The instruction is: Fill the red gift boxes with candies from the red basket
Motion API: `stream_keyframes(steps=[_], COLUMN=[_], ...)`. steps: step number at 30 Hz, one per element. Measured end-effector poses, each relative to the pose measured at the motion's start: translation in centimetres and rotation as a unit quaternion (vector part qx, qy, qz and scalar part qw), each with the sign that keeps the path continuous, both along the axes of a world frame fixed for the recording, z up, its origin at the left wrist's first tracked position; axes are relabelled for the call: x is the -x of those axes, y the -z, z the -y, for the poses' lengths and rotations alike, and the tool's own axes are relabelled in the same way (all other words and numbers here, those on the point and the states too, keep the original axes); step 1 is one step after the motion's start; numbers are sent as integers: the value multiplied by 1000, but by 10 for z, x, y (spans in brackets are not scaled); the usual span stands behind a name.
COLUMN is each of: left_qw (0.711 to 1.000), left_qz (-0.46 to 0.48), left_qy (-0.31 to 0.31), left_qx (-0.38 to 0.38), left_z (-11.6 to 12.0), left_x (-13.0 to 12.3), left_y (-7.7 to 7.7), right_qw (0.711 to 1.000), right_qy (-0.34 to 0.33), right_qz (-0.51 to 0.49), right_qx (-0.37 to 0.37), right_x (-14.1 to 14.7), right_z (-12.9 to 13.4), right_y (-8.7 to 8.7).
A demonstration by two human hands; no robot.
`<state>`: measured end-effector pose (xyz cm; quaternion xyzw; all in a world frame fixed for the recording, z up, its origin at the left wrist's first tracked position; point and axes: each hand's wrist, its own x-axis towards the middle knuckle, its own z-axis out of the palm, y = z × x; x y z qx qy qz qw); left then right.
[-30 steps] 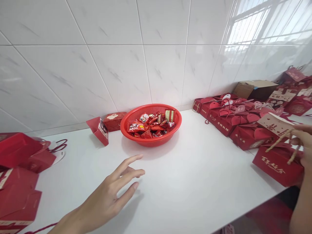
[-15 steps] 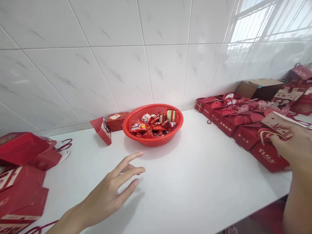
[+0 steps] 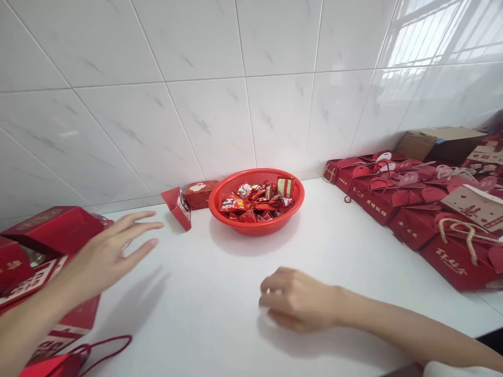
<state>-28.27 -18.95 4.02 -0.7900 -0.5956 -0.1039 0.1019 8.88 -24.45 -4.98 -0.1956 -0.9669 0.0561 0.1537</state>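
In the foreground at the left, a thin dark-red cord (image 3: 131,338) is looped over the smooth white bench (image 3: 220,324). The right hand (image 3: 296,301) is held low over the bench, fingers loosely curled; nothing is seen in its grip, but whether the fingertips are brought together cannot be told through the blur. The left hand (image 3: 108,253) is held near the stacked red boxes (image 3: 58,230), its grip spread apart around nothing. The step in hand is judged to be a changeover between holds; for a new hold, the folded card would need to be pinched lightly, as it could be crushed. At the right, a peaked box (image 3: 451,264) of stiff red card is set in a row of closed boxes (image 3: 369,201), its twisted tan rope handle (image 3: 469,246) draped over it. Farther back, crinkled, shiny-wrapped sweets (image 3: 255,204) are heaped in a round, perforated plastic basket (image 3: 259,229). Behind, glossy veined tiles (image 3: 204,125) are seen.
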Motion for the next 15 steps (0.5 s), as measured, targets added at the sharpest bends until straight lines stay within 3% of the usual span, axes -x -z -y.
stream_keyframes(steps=[4,7,10,15], left_qw=[991,969,957,946], left_qz=[-42,-83,-72,-35], left_qy=[-127,-227,-236,-201], left_qx=[-14,48,151,253], left_z=[-8,-5,3,11], left_x=[67,96,99,76], left_y=[4,14,21,25], right_qw=[994,991,987,985], right_qy=[-101,-125,-145,-151], right_qz=[29,11,-2,-24], right_qx=[-26,-52,-71,-81], right_x=[34,47,54,61], right_z=[19,26,29,32], right_y=[27,43,56,73])
